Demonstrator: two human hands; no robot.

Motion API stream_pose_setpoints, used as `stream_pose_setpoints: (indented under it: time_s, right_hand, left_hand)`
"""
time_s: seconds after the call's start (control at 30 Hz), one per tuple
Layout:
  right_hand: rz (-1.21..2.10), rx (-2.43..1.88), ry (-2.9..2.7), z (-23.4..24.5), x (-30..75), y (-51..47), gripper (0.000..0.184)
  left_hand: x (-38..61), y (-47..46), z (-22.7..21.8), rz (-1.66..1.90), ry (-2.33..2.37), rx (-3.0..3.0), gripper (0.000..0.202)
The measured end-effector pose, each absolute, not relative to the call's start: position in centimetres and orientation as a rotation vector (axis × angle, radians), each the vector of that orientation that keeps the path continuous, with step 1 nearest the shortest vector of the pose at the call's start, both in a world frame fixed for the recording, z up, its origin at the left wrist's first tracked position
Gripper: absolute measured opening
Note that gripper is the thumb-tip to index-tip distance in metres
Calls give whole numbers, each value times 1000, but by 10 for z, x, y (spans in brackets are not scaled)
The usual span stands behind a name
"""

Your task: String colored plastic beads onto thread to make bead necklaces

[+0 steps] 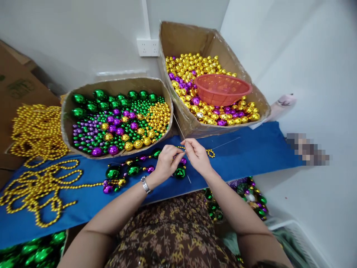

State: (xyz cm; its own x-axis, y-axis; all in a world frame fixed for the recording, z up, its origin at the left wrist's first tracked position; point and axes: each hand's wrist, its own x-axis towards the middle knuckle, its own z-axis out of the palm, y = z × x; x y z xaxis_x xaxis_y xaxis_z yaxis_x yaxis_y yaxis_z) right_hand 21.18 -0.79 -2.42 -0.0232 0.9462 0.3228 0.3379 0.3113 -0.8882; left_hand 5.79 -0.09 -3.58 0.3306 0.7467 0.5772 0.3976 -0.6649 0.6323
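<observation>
My left hand (168,160), a metal-band watch (145,184) at its wrist, is closed in a pinch. Right beside it, my right hand (198,155) pinches too, fingertips almost meeting the left ones. Between them runs a thin pale thread (179,126), one length rising toward the boxes and another trailing right across the blue cloth (251,149). Under and left of my hands lies a strand of green, purple and gold beads (134,170). A short gold bead chain (211,153) shows behind the right hand. My fingers hide the exact grip and any knot.
An open cardboard box of mixed loose beads (119,123) stands behind my left hand. Behind the right, a taller box (189,128) of gold and purple beads carries a red plastic basket (223,91). Gold bead garlands (39,130) pile at left. More beads (36,249) sit below the table.
</observation>
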Motion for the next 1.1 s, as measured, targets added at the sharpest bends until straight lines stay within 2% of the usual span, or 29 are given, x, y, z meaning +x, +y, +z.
stream_pose_setpoints:
  time_s: [0.2,0.43,0.53,0.67,0.77,0.87,0.97,1.1]
  right_hand:
    - [657,-1314,-1540,-37,212,-4,30]
    - [1034,-1208,-1054,-58,219,15,36]
    - [1009,-1210,-1117,-56,218,12,34]
    - [875,-1229,-1354,-46,215,0,31]
    - [878,-1189,-1366,-37,212,-8,30]
    - [918,-1129,-1286,-30,210,-13,28]
    - [908,-1097,-1244,-25,216,-16,27]
    - [772,-1124,-1193,-25,235,-15,28]
  left_hand:
    - [35,-10,-63,969,951,2586,16]
    - [-21,-37,-97,639,1096,2825,20]
    - [-26,-41,-95,625,1174,2817,19]
    - [-1,-47,-88,838,1248,2677,15]
    - [31,-51,-89,882,1214,2611,38]
    - [56,-50,-94,650,1254,2672,55]
    - [62,-46,-99,410,1294,2701,56]
    - [43,-45,-96,282,1261,2697,45]
